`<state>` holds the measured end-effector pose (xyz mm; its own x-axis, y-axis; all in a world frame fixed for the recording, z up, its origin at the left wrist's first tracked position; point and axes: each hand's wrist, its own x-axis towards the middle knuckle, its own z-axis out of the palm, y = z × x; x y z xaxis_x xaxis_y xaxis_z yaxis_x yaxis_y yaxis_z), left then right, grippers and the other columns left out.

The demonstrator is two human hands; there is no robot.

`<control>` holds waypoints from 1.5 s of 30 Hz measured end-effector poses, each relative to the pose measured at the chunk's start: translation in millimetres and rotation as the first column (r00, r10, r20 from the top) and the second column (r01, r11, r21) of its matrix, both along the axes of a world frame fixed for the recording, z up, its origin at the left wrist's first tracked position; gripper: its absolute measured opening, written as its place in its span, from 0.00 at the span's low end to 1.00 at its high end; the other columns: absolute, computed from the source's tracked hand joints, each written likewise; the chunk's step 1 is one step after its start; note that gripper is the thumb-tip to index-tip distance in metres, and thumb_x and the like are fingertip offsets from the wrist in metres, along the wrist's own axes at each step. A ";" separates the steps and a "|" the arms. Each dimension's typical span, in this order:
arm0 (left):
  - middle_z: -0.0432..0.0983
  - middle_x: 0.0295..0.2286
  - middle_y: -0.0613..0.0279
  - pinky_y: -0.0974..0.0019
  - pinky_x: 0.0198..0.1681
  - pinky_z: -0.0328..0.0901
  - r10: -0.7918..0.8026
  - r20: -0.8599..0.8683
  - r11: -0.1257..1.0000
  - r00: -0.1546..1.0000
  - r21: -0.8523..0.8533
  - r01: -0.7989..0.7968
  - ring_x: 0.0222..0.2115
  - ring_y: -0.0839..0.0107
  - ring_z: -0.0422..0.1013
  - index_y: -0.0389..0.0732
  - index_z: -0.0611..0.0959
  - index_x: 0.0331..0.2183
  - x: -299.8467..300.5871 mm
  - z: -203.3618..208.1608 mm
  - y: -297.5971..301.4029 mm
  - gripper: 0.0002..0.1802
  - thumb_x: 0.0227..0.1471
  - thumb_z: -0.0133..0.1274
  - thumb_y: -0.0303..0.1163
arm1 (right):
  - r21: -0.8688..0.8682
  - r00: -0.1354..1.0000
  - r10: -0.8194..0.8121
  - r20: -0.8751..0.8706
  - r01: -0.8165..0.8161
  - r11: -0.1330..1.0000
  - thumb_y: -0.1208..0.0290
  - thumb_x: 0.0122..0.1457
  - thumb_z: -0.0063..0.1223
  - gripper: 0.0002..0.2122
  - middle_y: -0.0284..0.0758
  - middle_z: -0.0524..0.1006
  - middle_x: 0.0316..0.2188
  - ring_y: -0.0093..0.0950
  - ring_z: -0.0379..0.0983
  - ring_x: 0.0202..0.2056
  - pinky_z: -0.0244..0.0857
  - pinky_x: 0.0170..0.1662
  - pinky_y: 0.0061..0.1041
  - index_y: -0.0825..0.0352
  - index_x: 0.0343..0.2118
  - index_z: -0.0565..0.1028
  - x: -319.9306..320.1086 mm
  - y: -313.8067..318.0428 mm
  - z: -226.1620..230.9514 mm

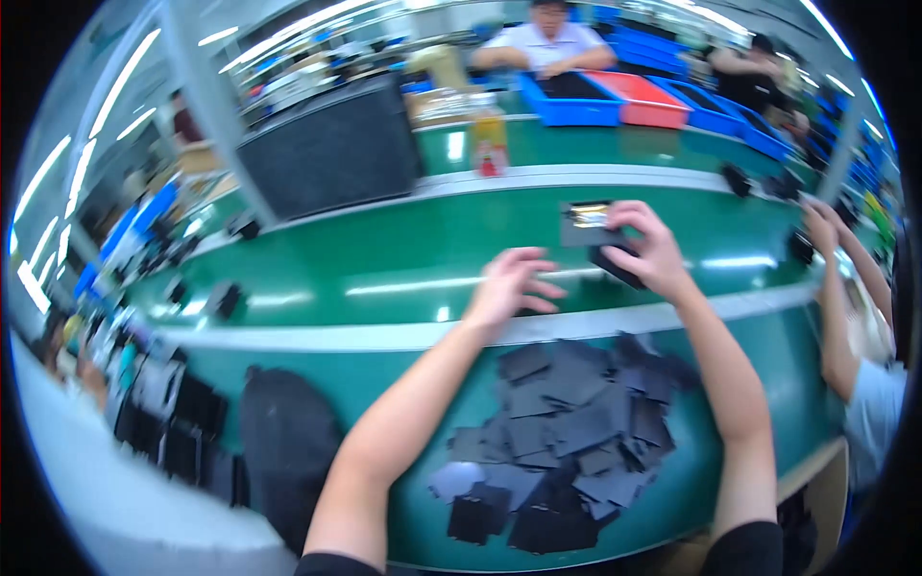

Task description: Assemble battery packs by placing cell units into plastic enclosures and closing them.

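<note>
My right hand [648, 252] is raised over the green conveyor belt, thumb and fingers closed on a flat dark grey piece [576, 234] with a shiny gold-silver patch. Just below it, against the same hand, is a black block-like thing [615, 267]; whether the hand grips it too is hard to tell. To the left, my left hand [514, 285] hovers with fingers spread and nothing in them. Nearest to me, between my forearms, lies a loose heap of thin dark grey flat pieces [567, 422] on the green tabletop.
A pale rail [317, 338] separates the tabletop from the green belt [384, 259]. Black parts [226, 300] sit on the belt's left. A black bag-like thing [288, 432] is beside my left arm. Across stand blue bins [576, 113] and a person [547, 43]; another person's arms [834, 288] reach in at right.
</note>
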<state>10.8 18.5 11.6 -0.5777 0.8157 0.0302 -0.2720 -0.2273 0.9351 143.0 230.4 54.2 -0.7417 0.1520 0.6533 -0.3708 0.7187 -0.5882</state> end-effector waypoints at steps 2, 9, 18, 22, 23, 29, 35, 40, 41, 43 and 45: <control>0.72 0.49 0.50 0.59 0.33 0.76 -0.186 0.308 0.982 0.933 0.029 0.187 0.41 0.47 0.76 0.37 0.64 0.56 9.7 -1.4 2.3 0.28 0.63 0.41 0.46 | -0.071 0.985 0.171 -0.039 -0.173 0.982 0.79 0.44 0.59 0.13 0.35 0.70 0.45 0.30 0.67 0.46 0.68 0.43 0.26 0.66 0.37 0.75 3.6 -34.6 10.9; 0.76 0.44 0.60 0.64 0.40 0.73 -0.410 0.402 0.908 0.818 0.259 0.328 0.41 0.65 0.76 0.46 0.72 0.53 -10.2 -35.1 -9.6 0.27 0.61 0.39 0.53 | 0.246 0.913 0.371 0.171 -0.405 0.881 0.82 0.42 0.58 0.18 0.37 0.69 0.49 0.35 0.67 0.47 0.65 0.49 0.31 0.64 0.39 0.76 1.3 -84.2 21.7; 0.74 0.44 0.52 0.63 0.45 0.69 -0.183 0.538 0.917 0.823 0.395 -0.055 0.41 0.66 0.74 0.40 0.72 0.48 -30.2 -51.1 2.5 0.24 0.60 0.44 0.48 | 0.371 0.936 -0.212 0.282 0.098 0.923 0.73 0.54 0.52 0.12 0.37 0.70 0.47 0.37 0.70 0.41 0.66 0.44 0.31 0.64 0.42 0.76 13.8 -103.4 14.8; 0.69 0.39 0.55 0.65 0.44 0.68 0.485 -0.140 0.875 0.863 0.063 -0.481 0.39 0.69 0.70 0.38 0.65 0.41 -4.6 -32.8 3.1 0.08 0.64 0.40 0.32 | 0.018 0.867 -0.066 0.493 0.065 0.998 0.54 0.60 0.49 0.25 0.44 0.70 0.47 0.40 0.73 0.41 0.67 0.44 0.35 0.69 0.52 0.65 10.3 -108.1 3.1; 0.69 0.40 0.53 0.65 0.44 0.66 0.497 -0.194 0.867 0.846 0.098 -0.488 0.40 0.68 0.69 0.37 0.65 0.41 -3.6 -37.5 7.0 0.08 0.64 0.39 0.32 | 0.018 0.863 -0.083 0.498 0.085 0.996 0.54 0.60 0.49 0.25 0.44 0.70 0.47 0.40 0.73 0.41 0.67 0.44 0.35 0.69 0.52 0.65 9.0 -109.0 -1.3; 0.68 0.47 0.48 0.65 0.47 0.64 0.481 -0.466 0.861 0.743 0.089 -0.501 0.42 0.65 0.68 0.35 0.64 0.41 6.8 -40.5 10.6 0.08 0.65 0.37 0.30 | 0.172 0.803 -0.259 0.537 0.197 0.965 0.52 0.56 0.56 0.32 0.46 0.70 0.50 0.40 0.72 0.45 0.66 0.49 0.35 0.69 0.56 0.60 13.3 -102.0 -4.6; 0.70 0.46 0.49 0.66 0.41 0.68 0.426 -0.268 0.904 0.864 0.092 -0.418 0.38 0.67 0.70 0.35 0.65 0.41 9.8 -29.4 1.8 0.08 0.64 0.39 0.30 | 0.222 0.835 -0.211 0.508 0.110 0.969 0.52 0.51 0.61 0.37 0.45 0.69 0.53 0.39 0.69 0.50 0.64 0.53 0.34 0.68 0.59 0.59 6.0 -75.8 17.2; 0.71 0.44 0.51 0.70 0.34 0.69 0.303 -0.081 0.949 0.950 0.116 -0.293 0.34 0.70 0.71 0.36 0.65 0.40 18.7 -14.9 1.8 0.09 0.63 0.42 0.31 | 0.290 0.957 -0.157 0.246 0.082 0.953 0.54 0.49 0.64 0.39 0.43 0.68 0.55 0.38 0.67 0.53 0.62 0.55 0.34 0.67 0.60 0.59 -4.1 -59.1 -6.5; 0.71 0.44 0.52 0.71 0.33 0.69 0.277 -0.055 0.956 0.959 0.120 -0.269 0.33 0.71 0.71 0.37 0.65 0.40 19.6 -13.7 1.6 0.09 0.63 0.44 0.31 | 0.313 0.966 -0.145 0.213 0.073 0.947 0.54 0.49 0.64 0.39 0.43 0.68 0.55 0.39 0.67 0.53 0.62 0.55 0.34 0.66 0.61 0.59 -5.6 -59.2 -10.5; 0.71 0.44 0.52 0.73 0.31 0.69 0.251 -0.028 0.961 0.968 0.125 -0.246 0.32 0.72 0.71 0.37 0.65 0.40 21.2 -12.0 1.4 0.10 0.62 0.45 0.32 | 0.336 0.975 -0.131 0.182 0.064 0.940 0.54 0.49 0.64 0.39 0.42 0.67 0.55 0.39 0.66 0.53 0.62 0.55 0.34 0.66 0.61 0.59 -8.9 -60.9 -17.8; 0.71 0.45 0.52 0.74 0.31 0.69 0.239 -0.047 0.969 0.970 0.083 -0.234 0.33 0.72 0.71 0.37 0.65 0.40 22.9 -11.2 0.2 0.11 0.61 0.48 0.32 | 0.481 0.979 -0.194 0.069 0.137 0.866 0.55 0.52 0.62 0.36 0.43 0.68 0.54 0.39 0.65 0.54 0.61 0.55 0.34 0.66 0.60 0.61 -10.6 -68.1 -26.5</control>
<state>33.7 18.6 0.4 -0.7495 0.6502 0.1246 -0.1497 -0.3499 0.9248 132.4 162.3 27.7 -0.8048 -0.0264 0.5930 -0.1743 0.9655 -0.1936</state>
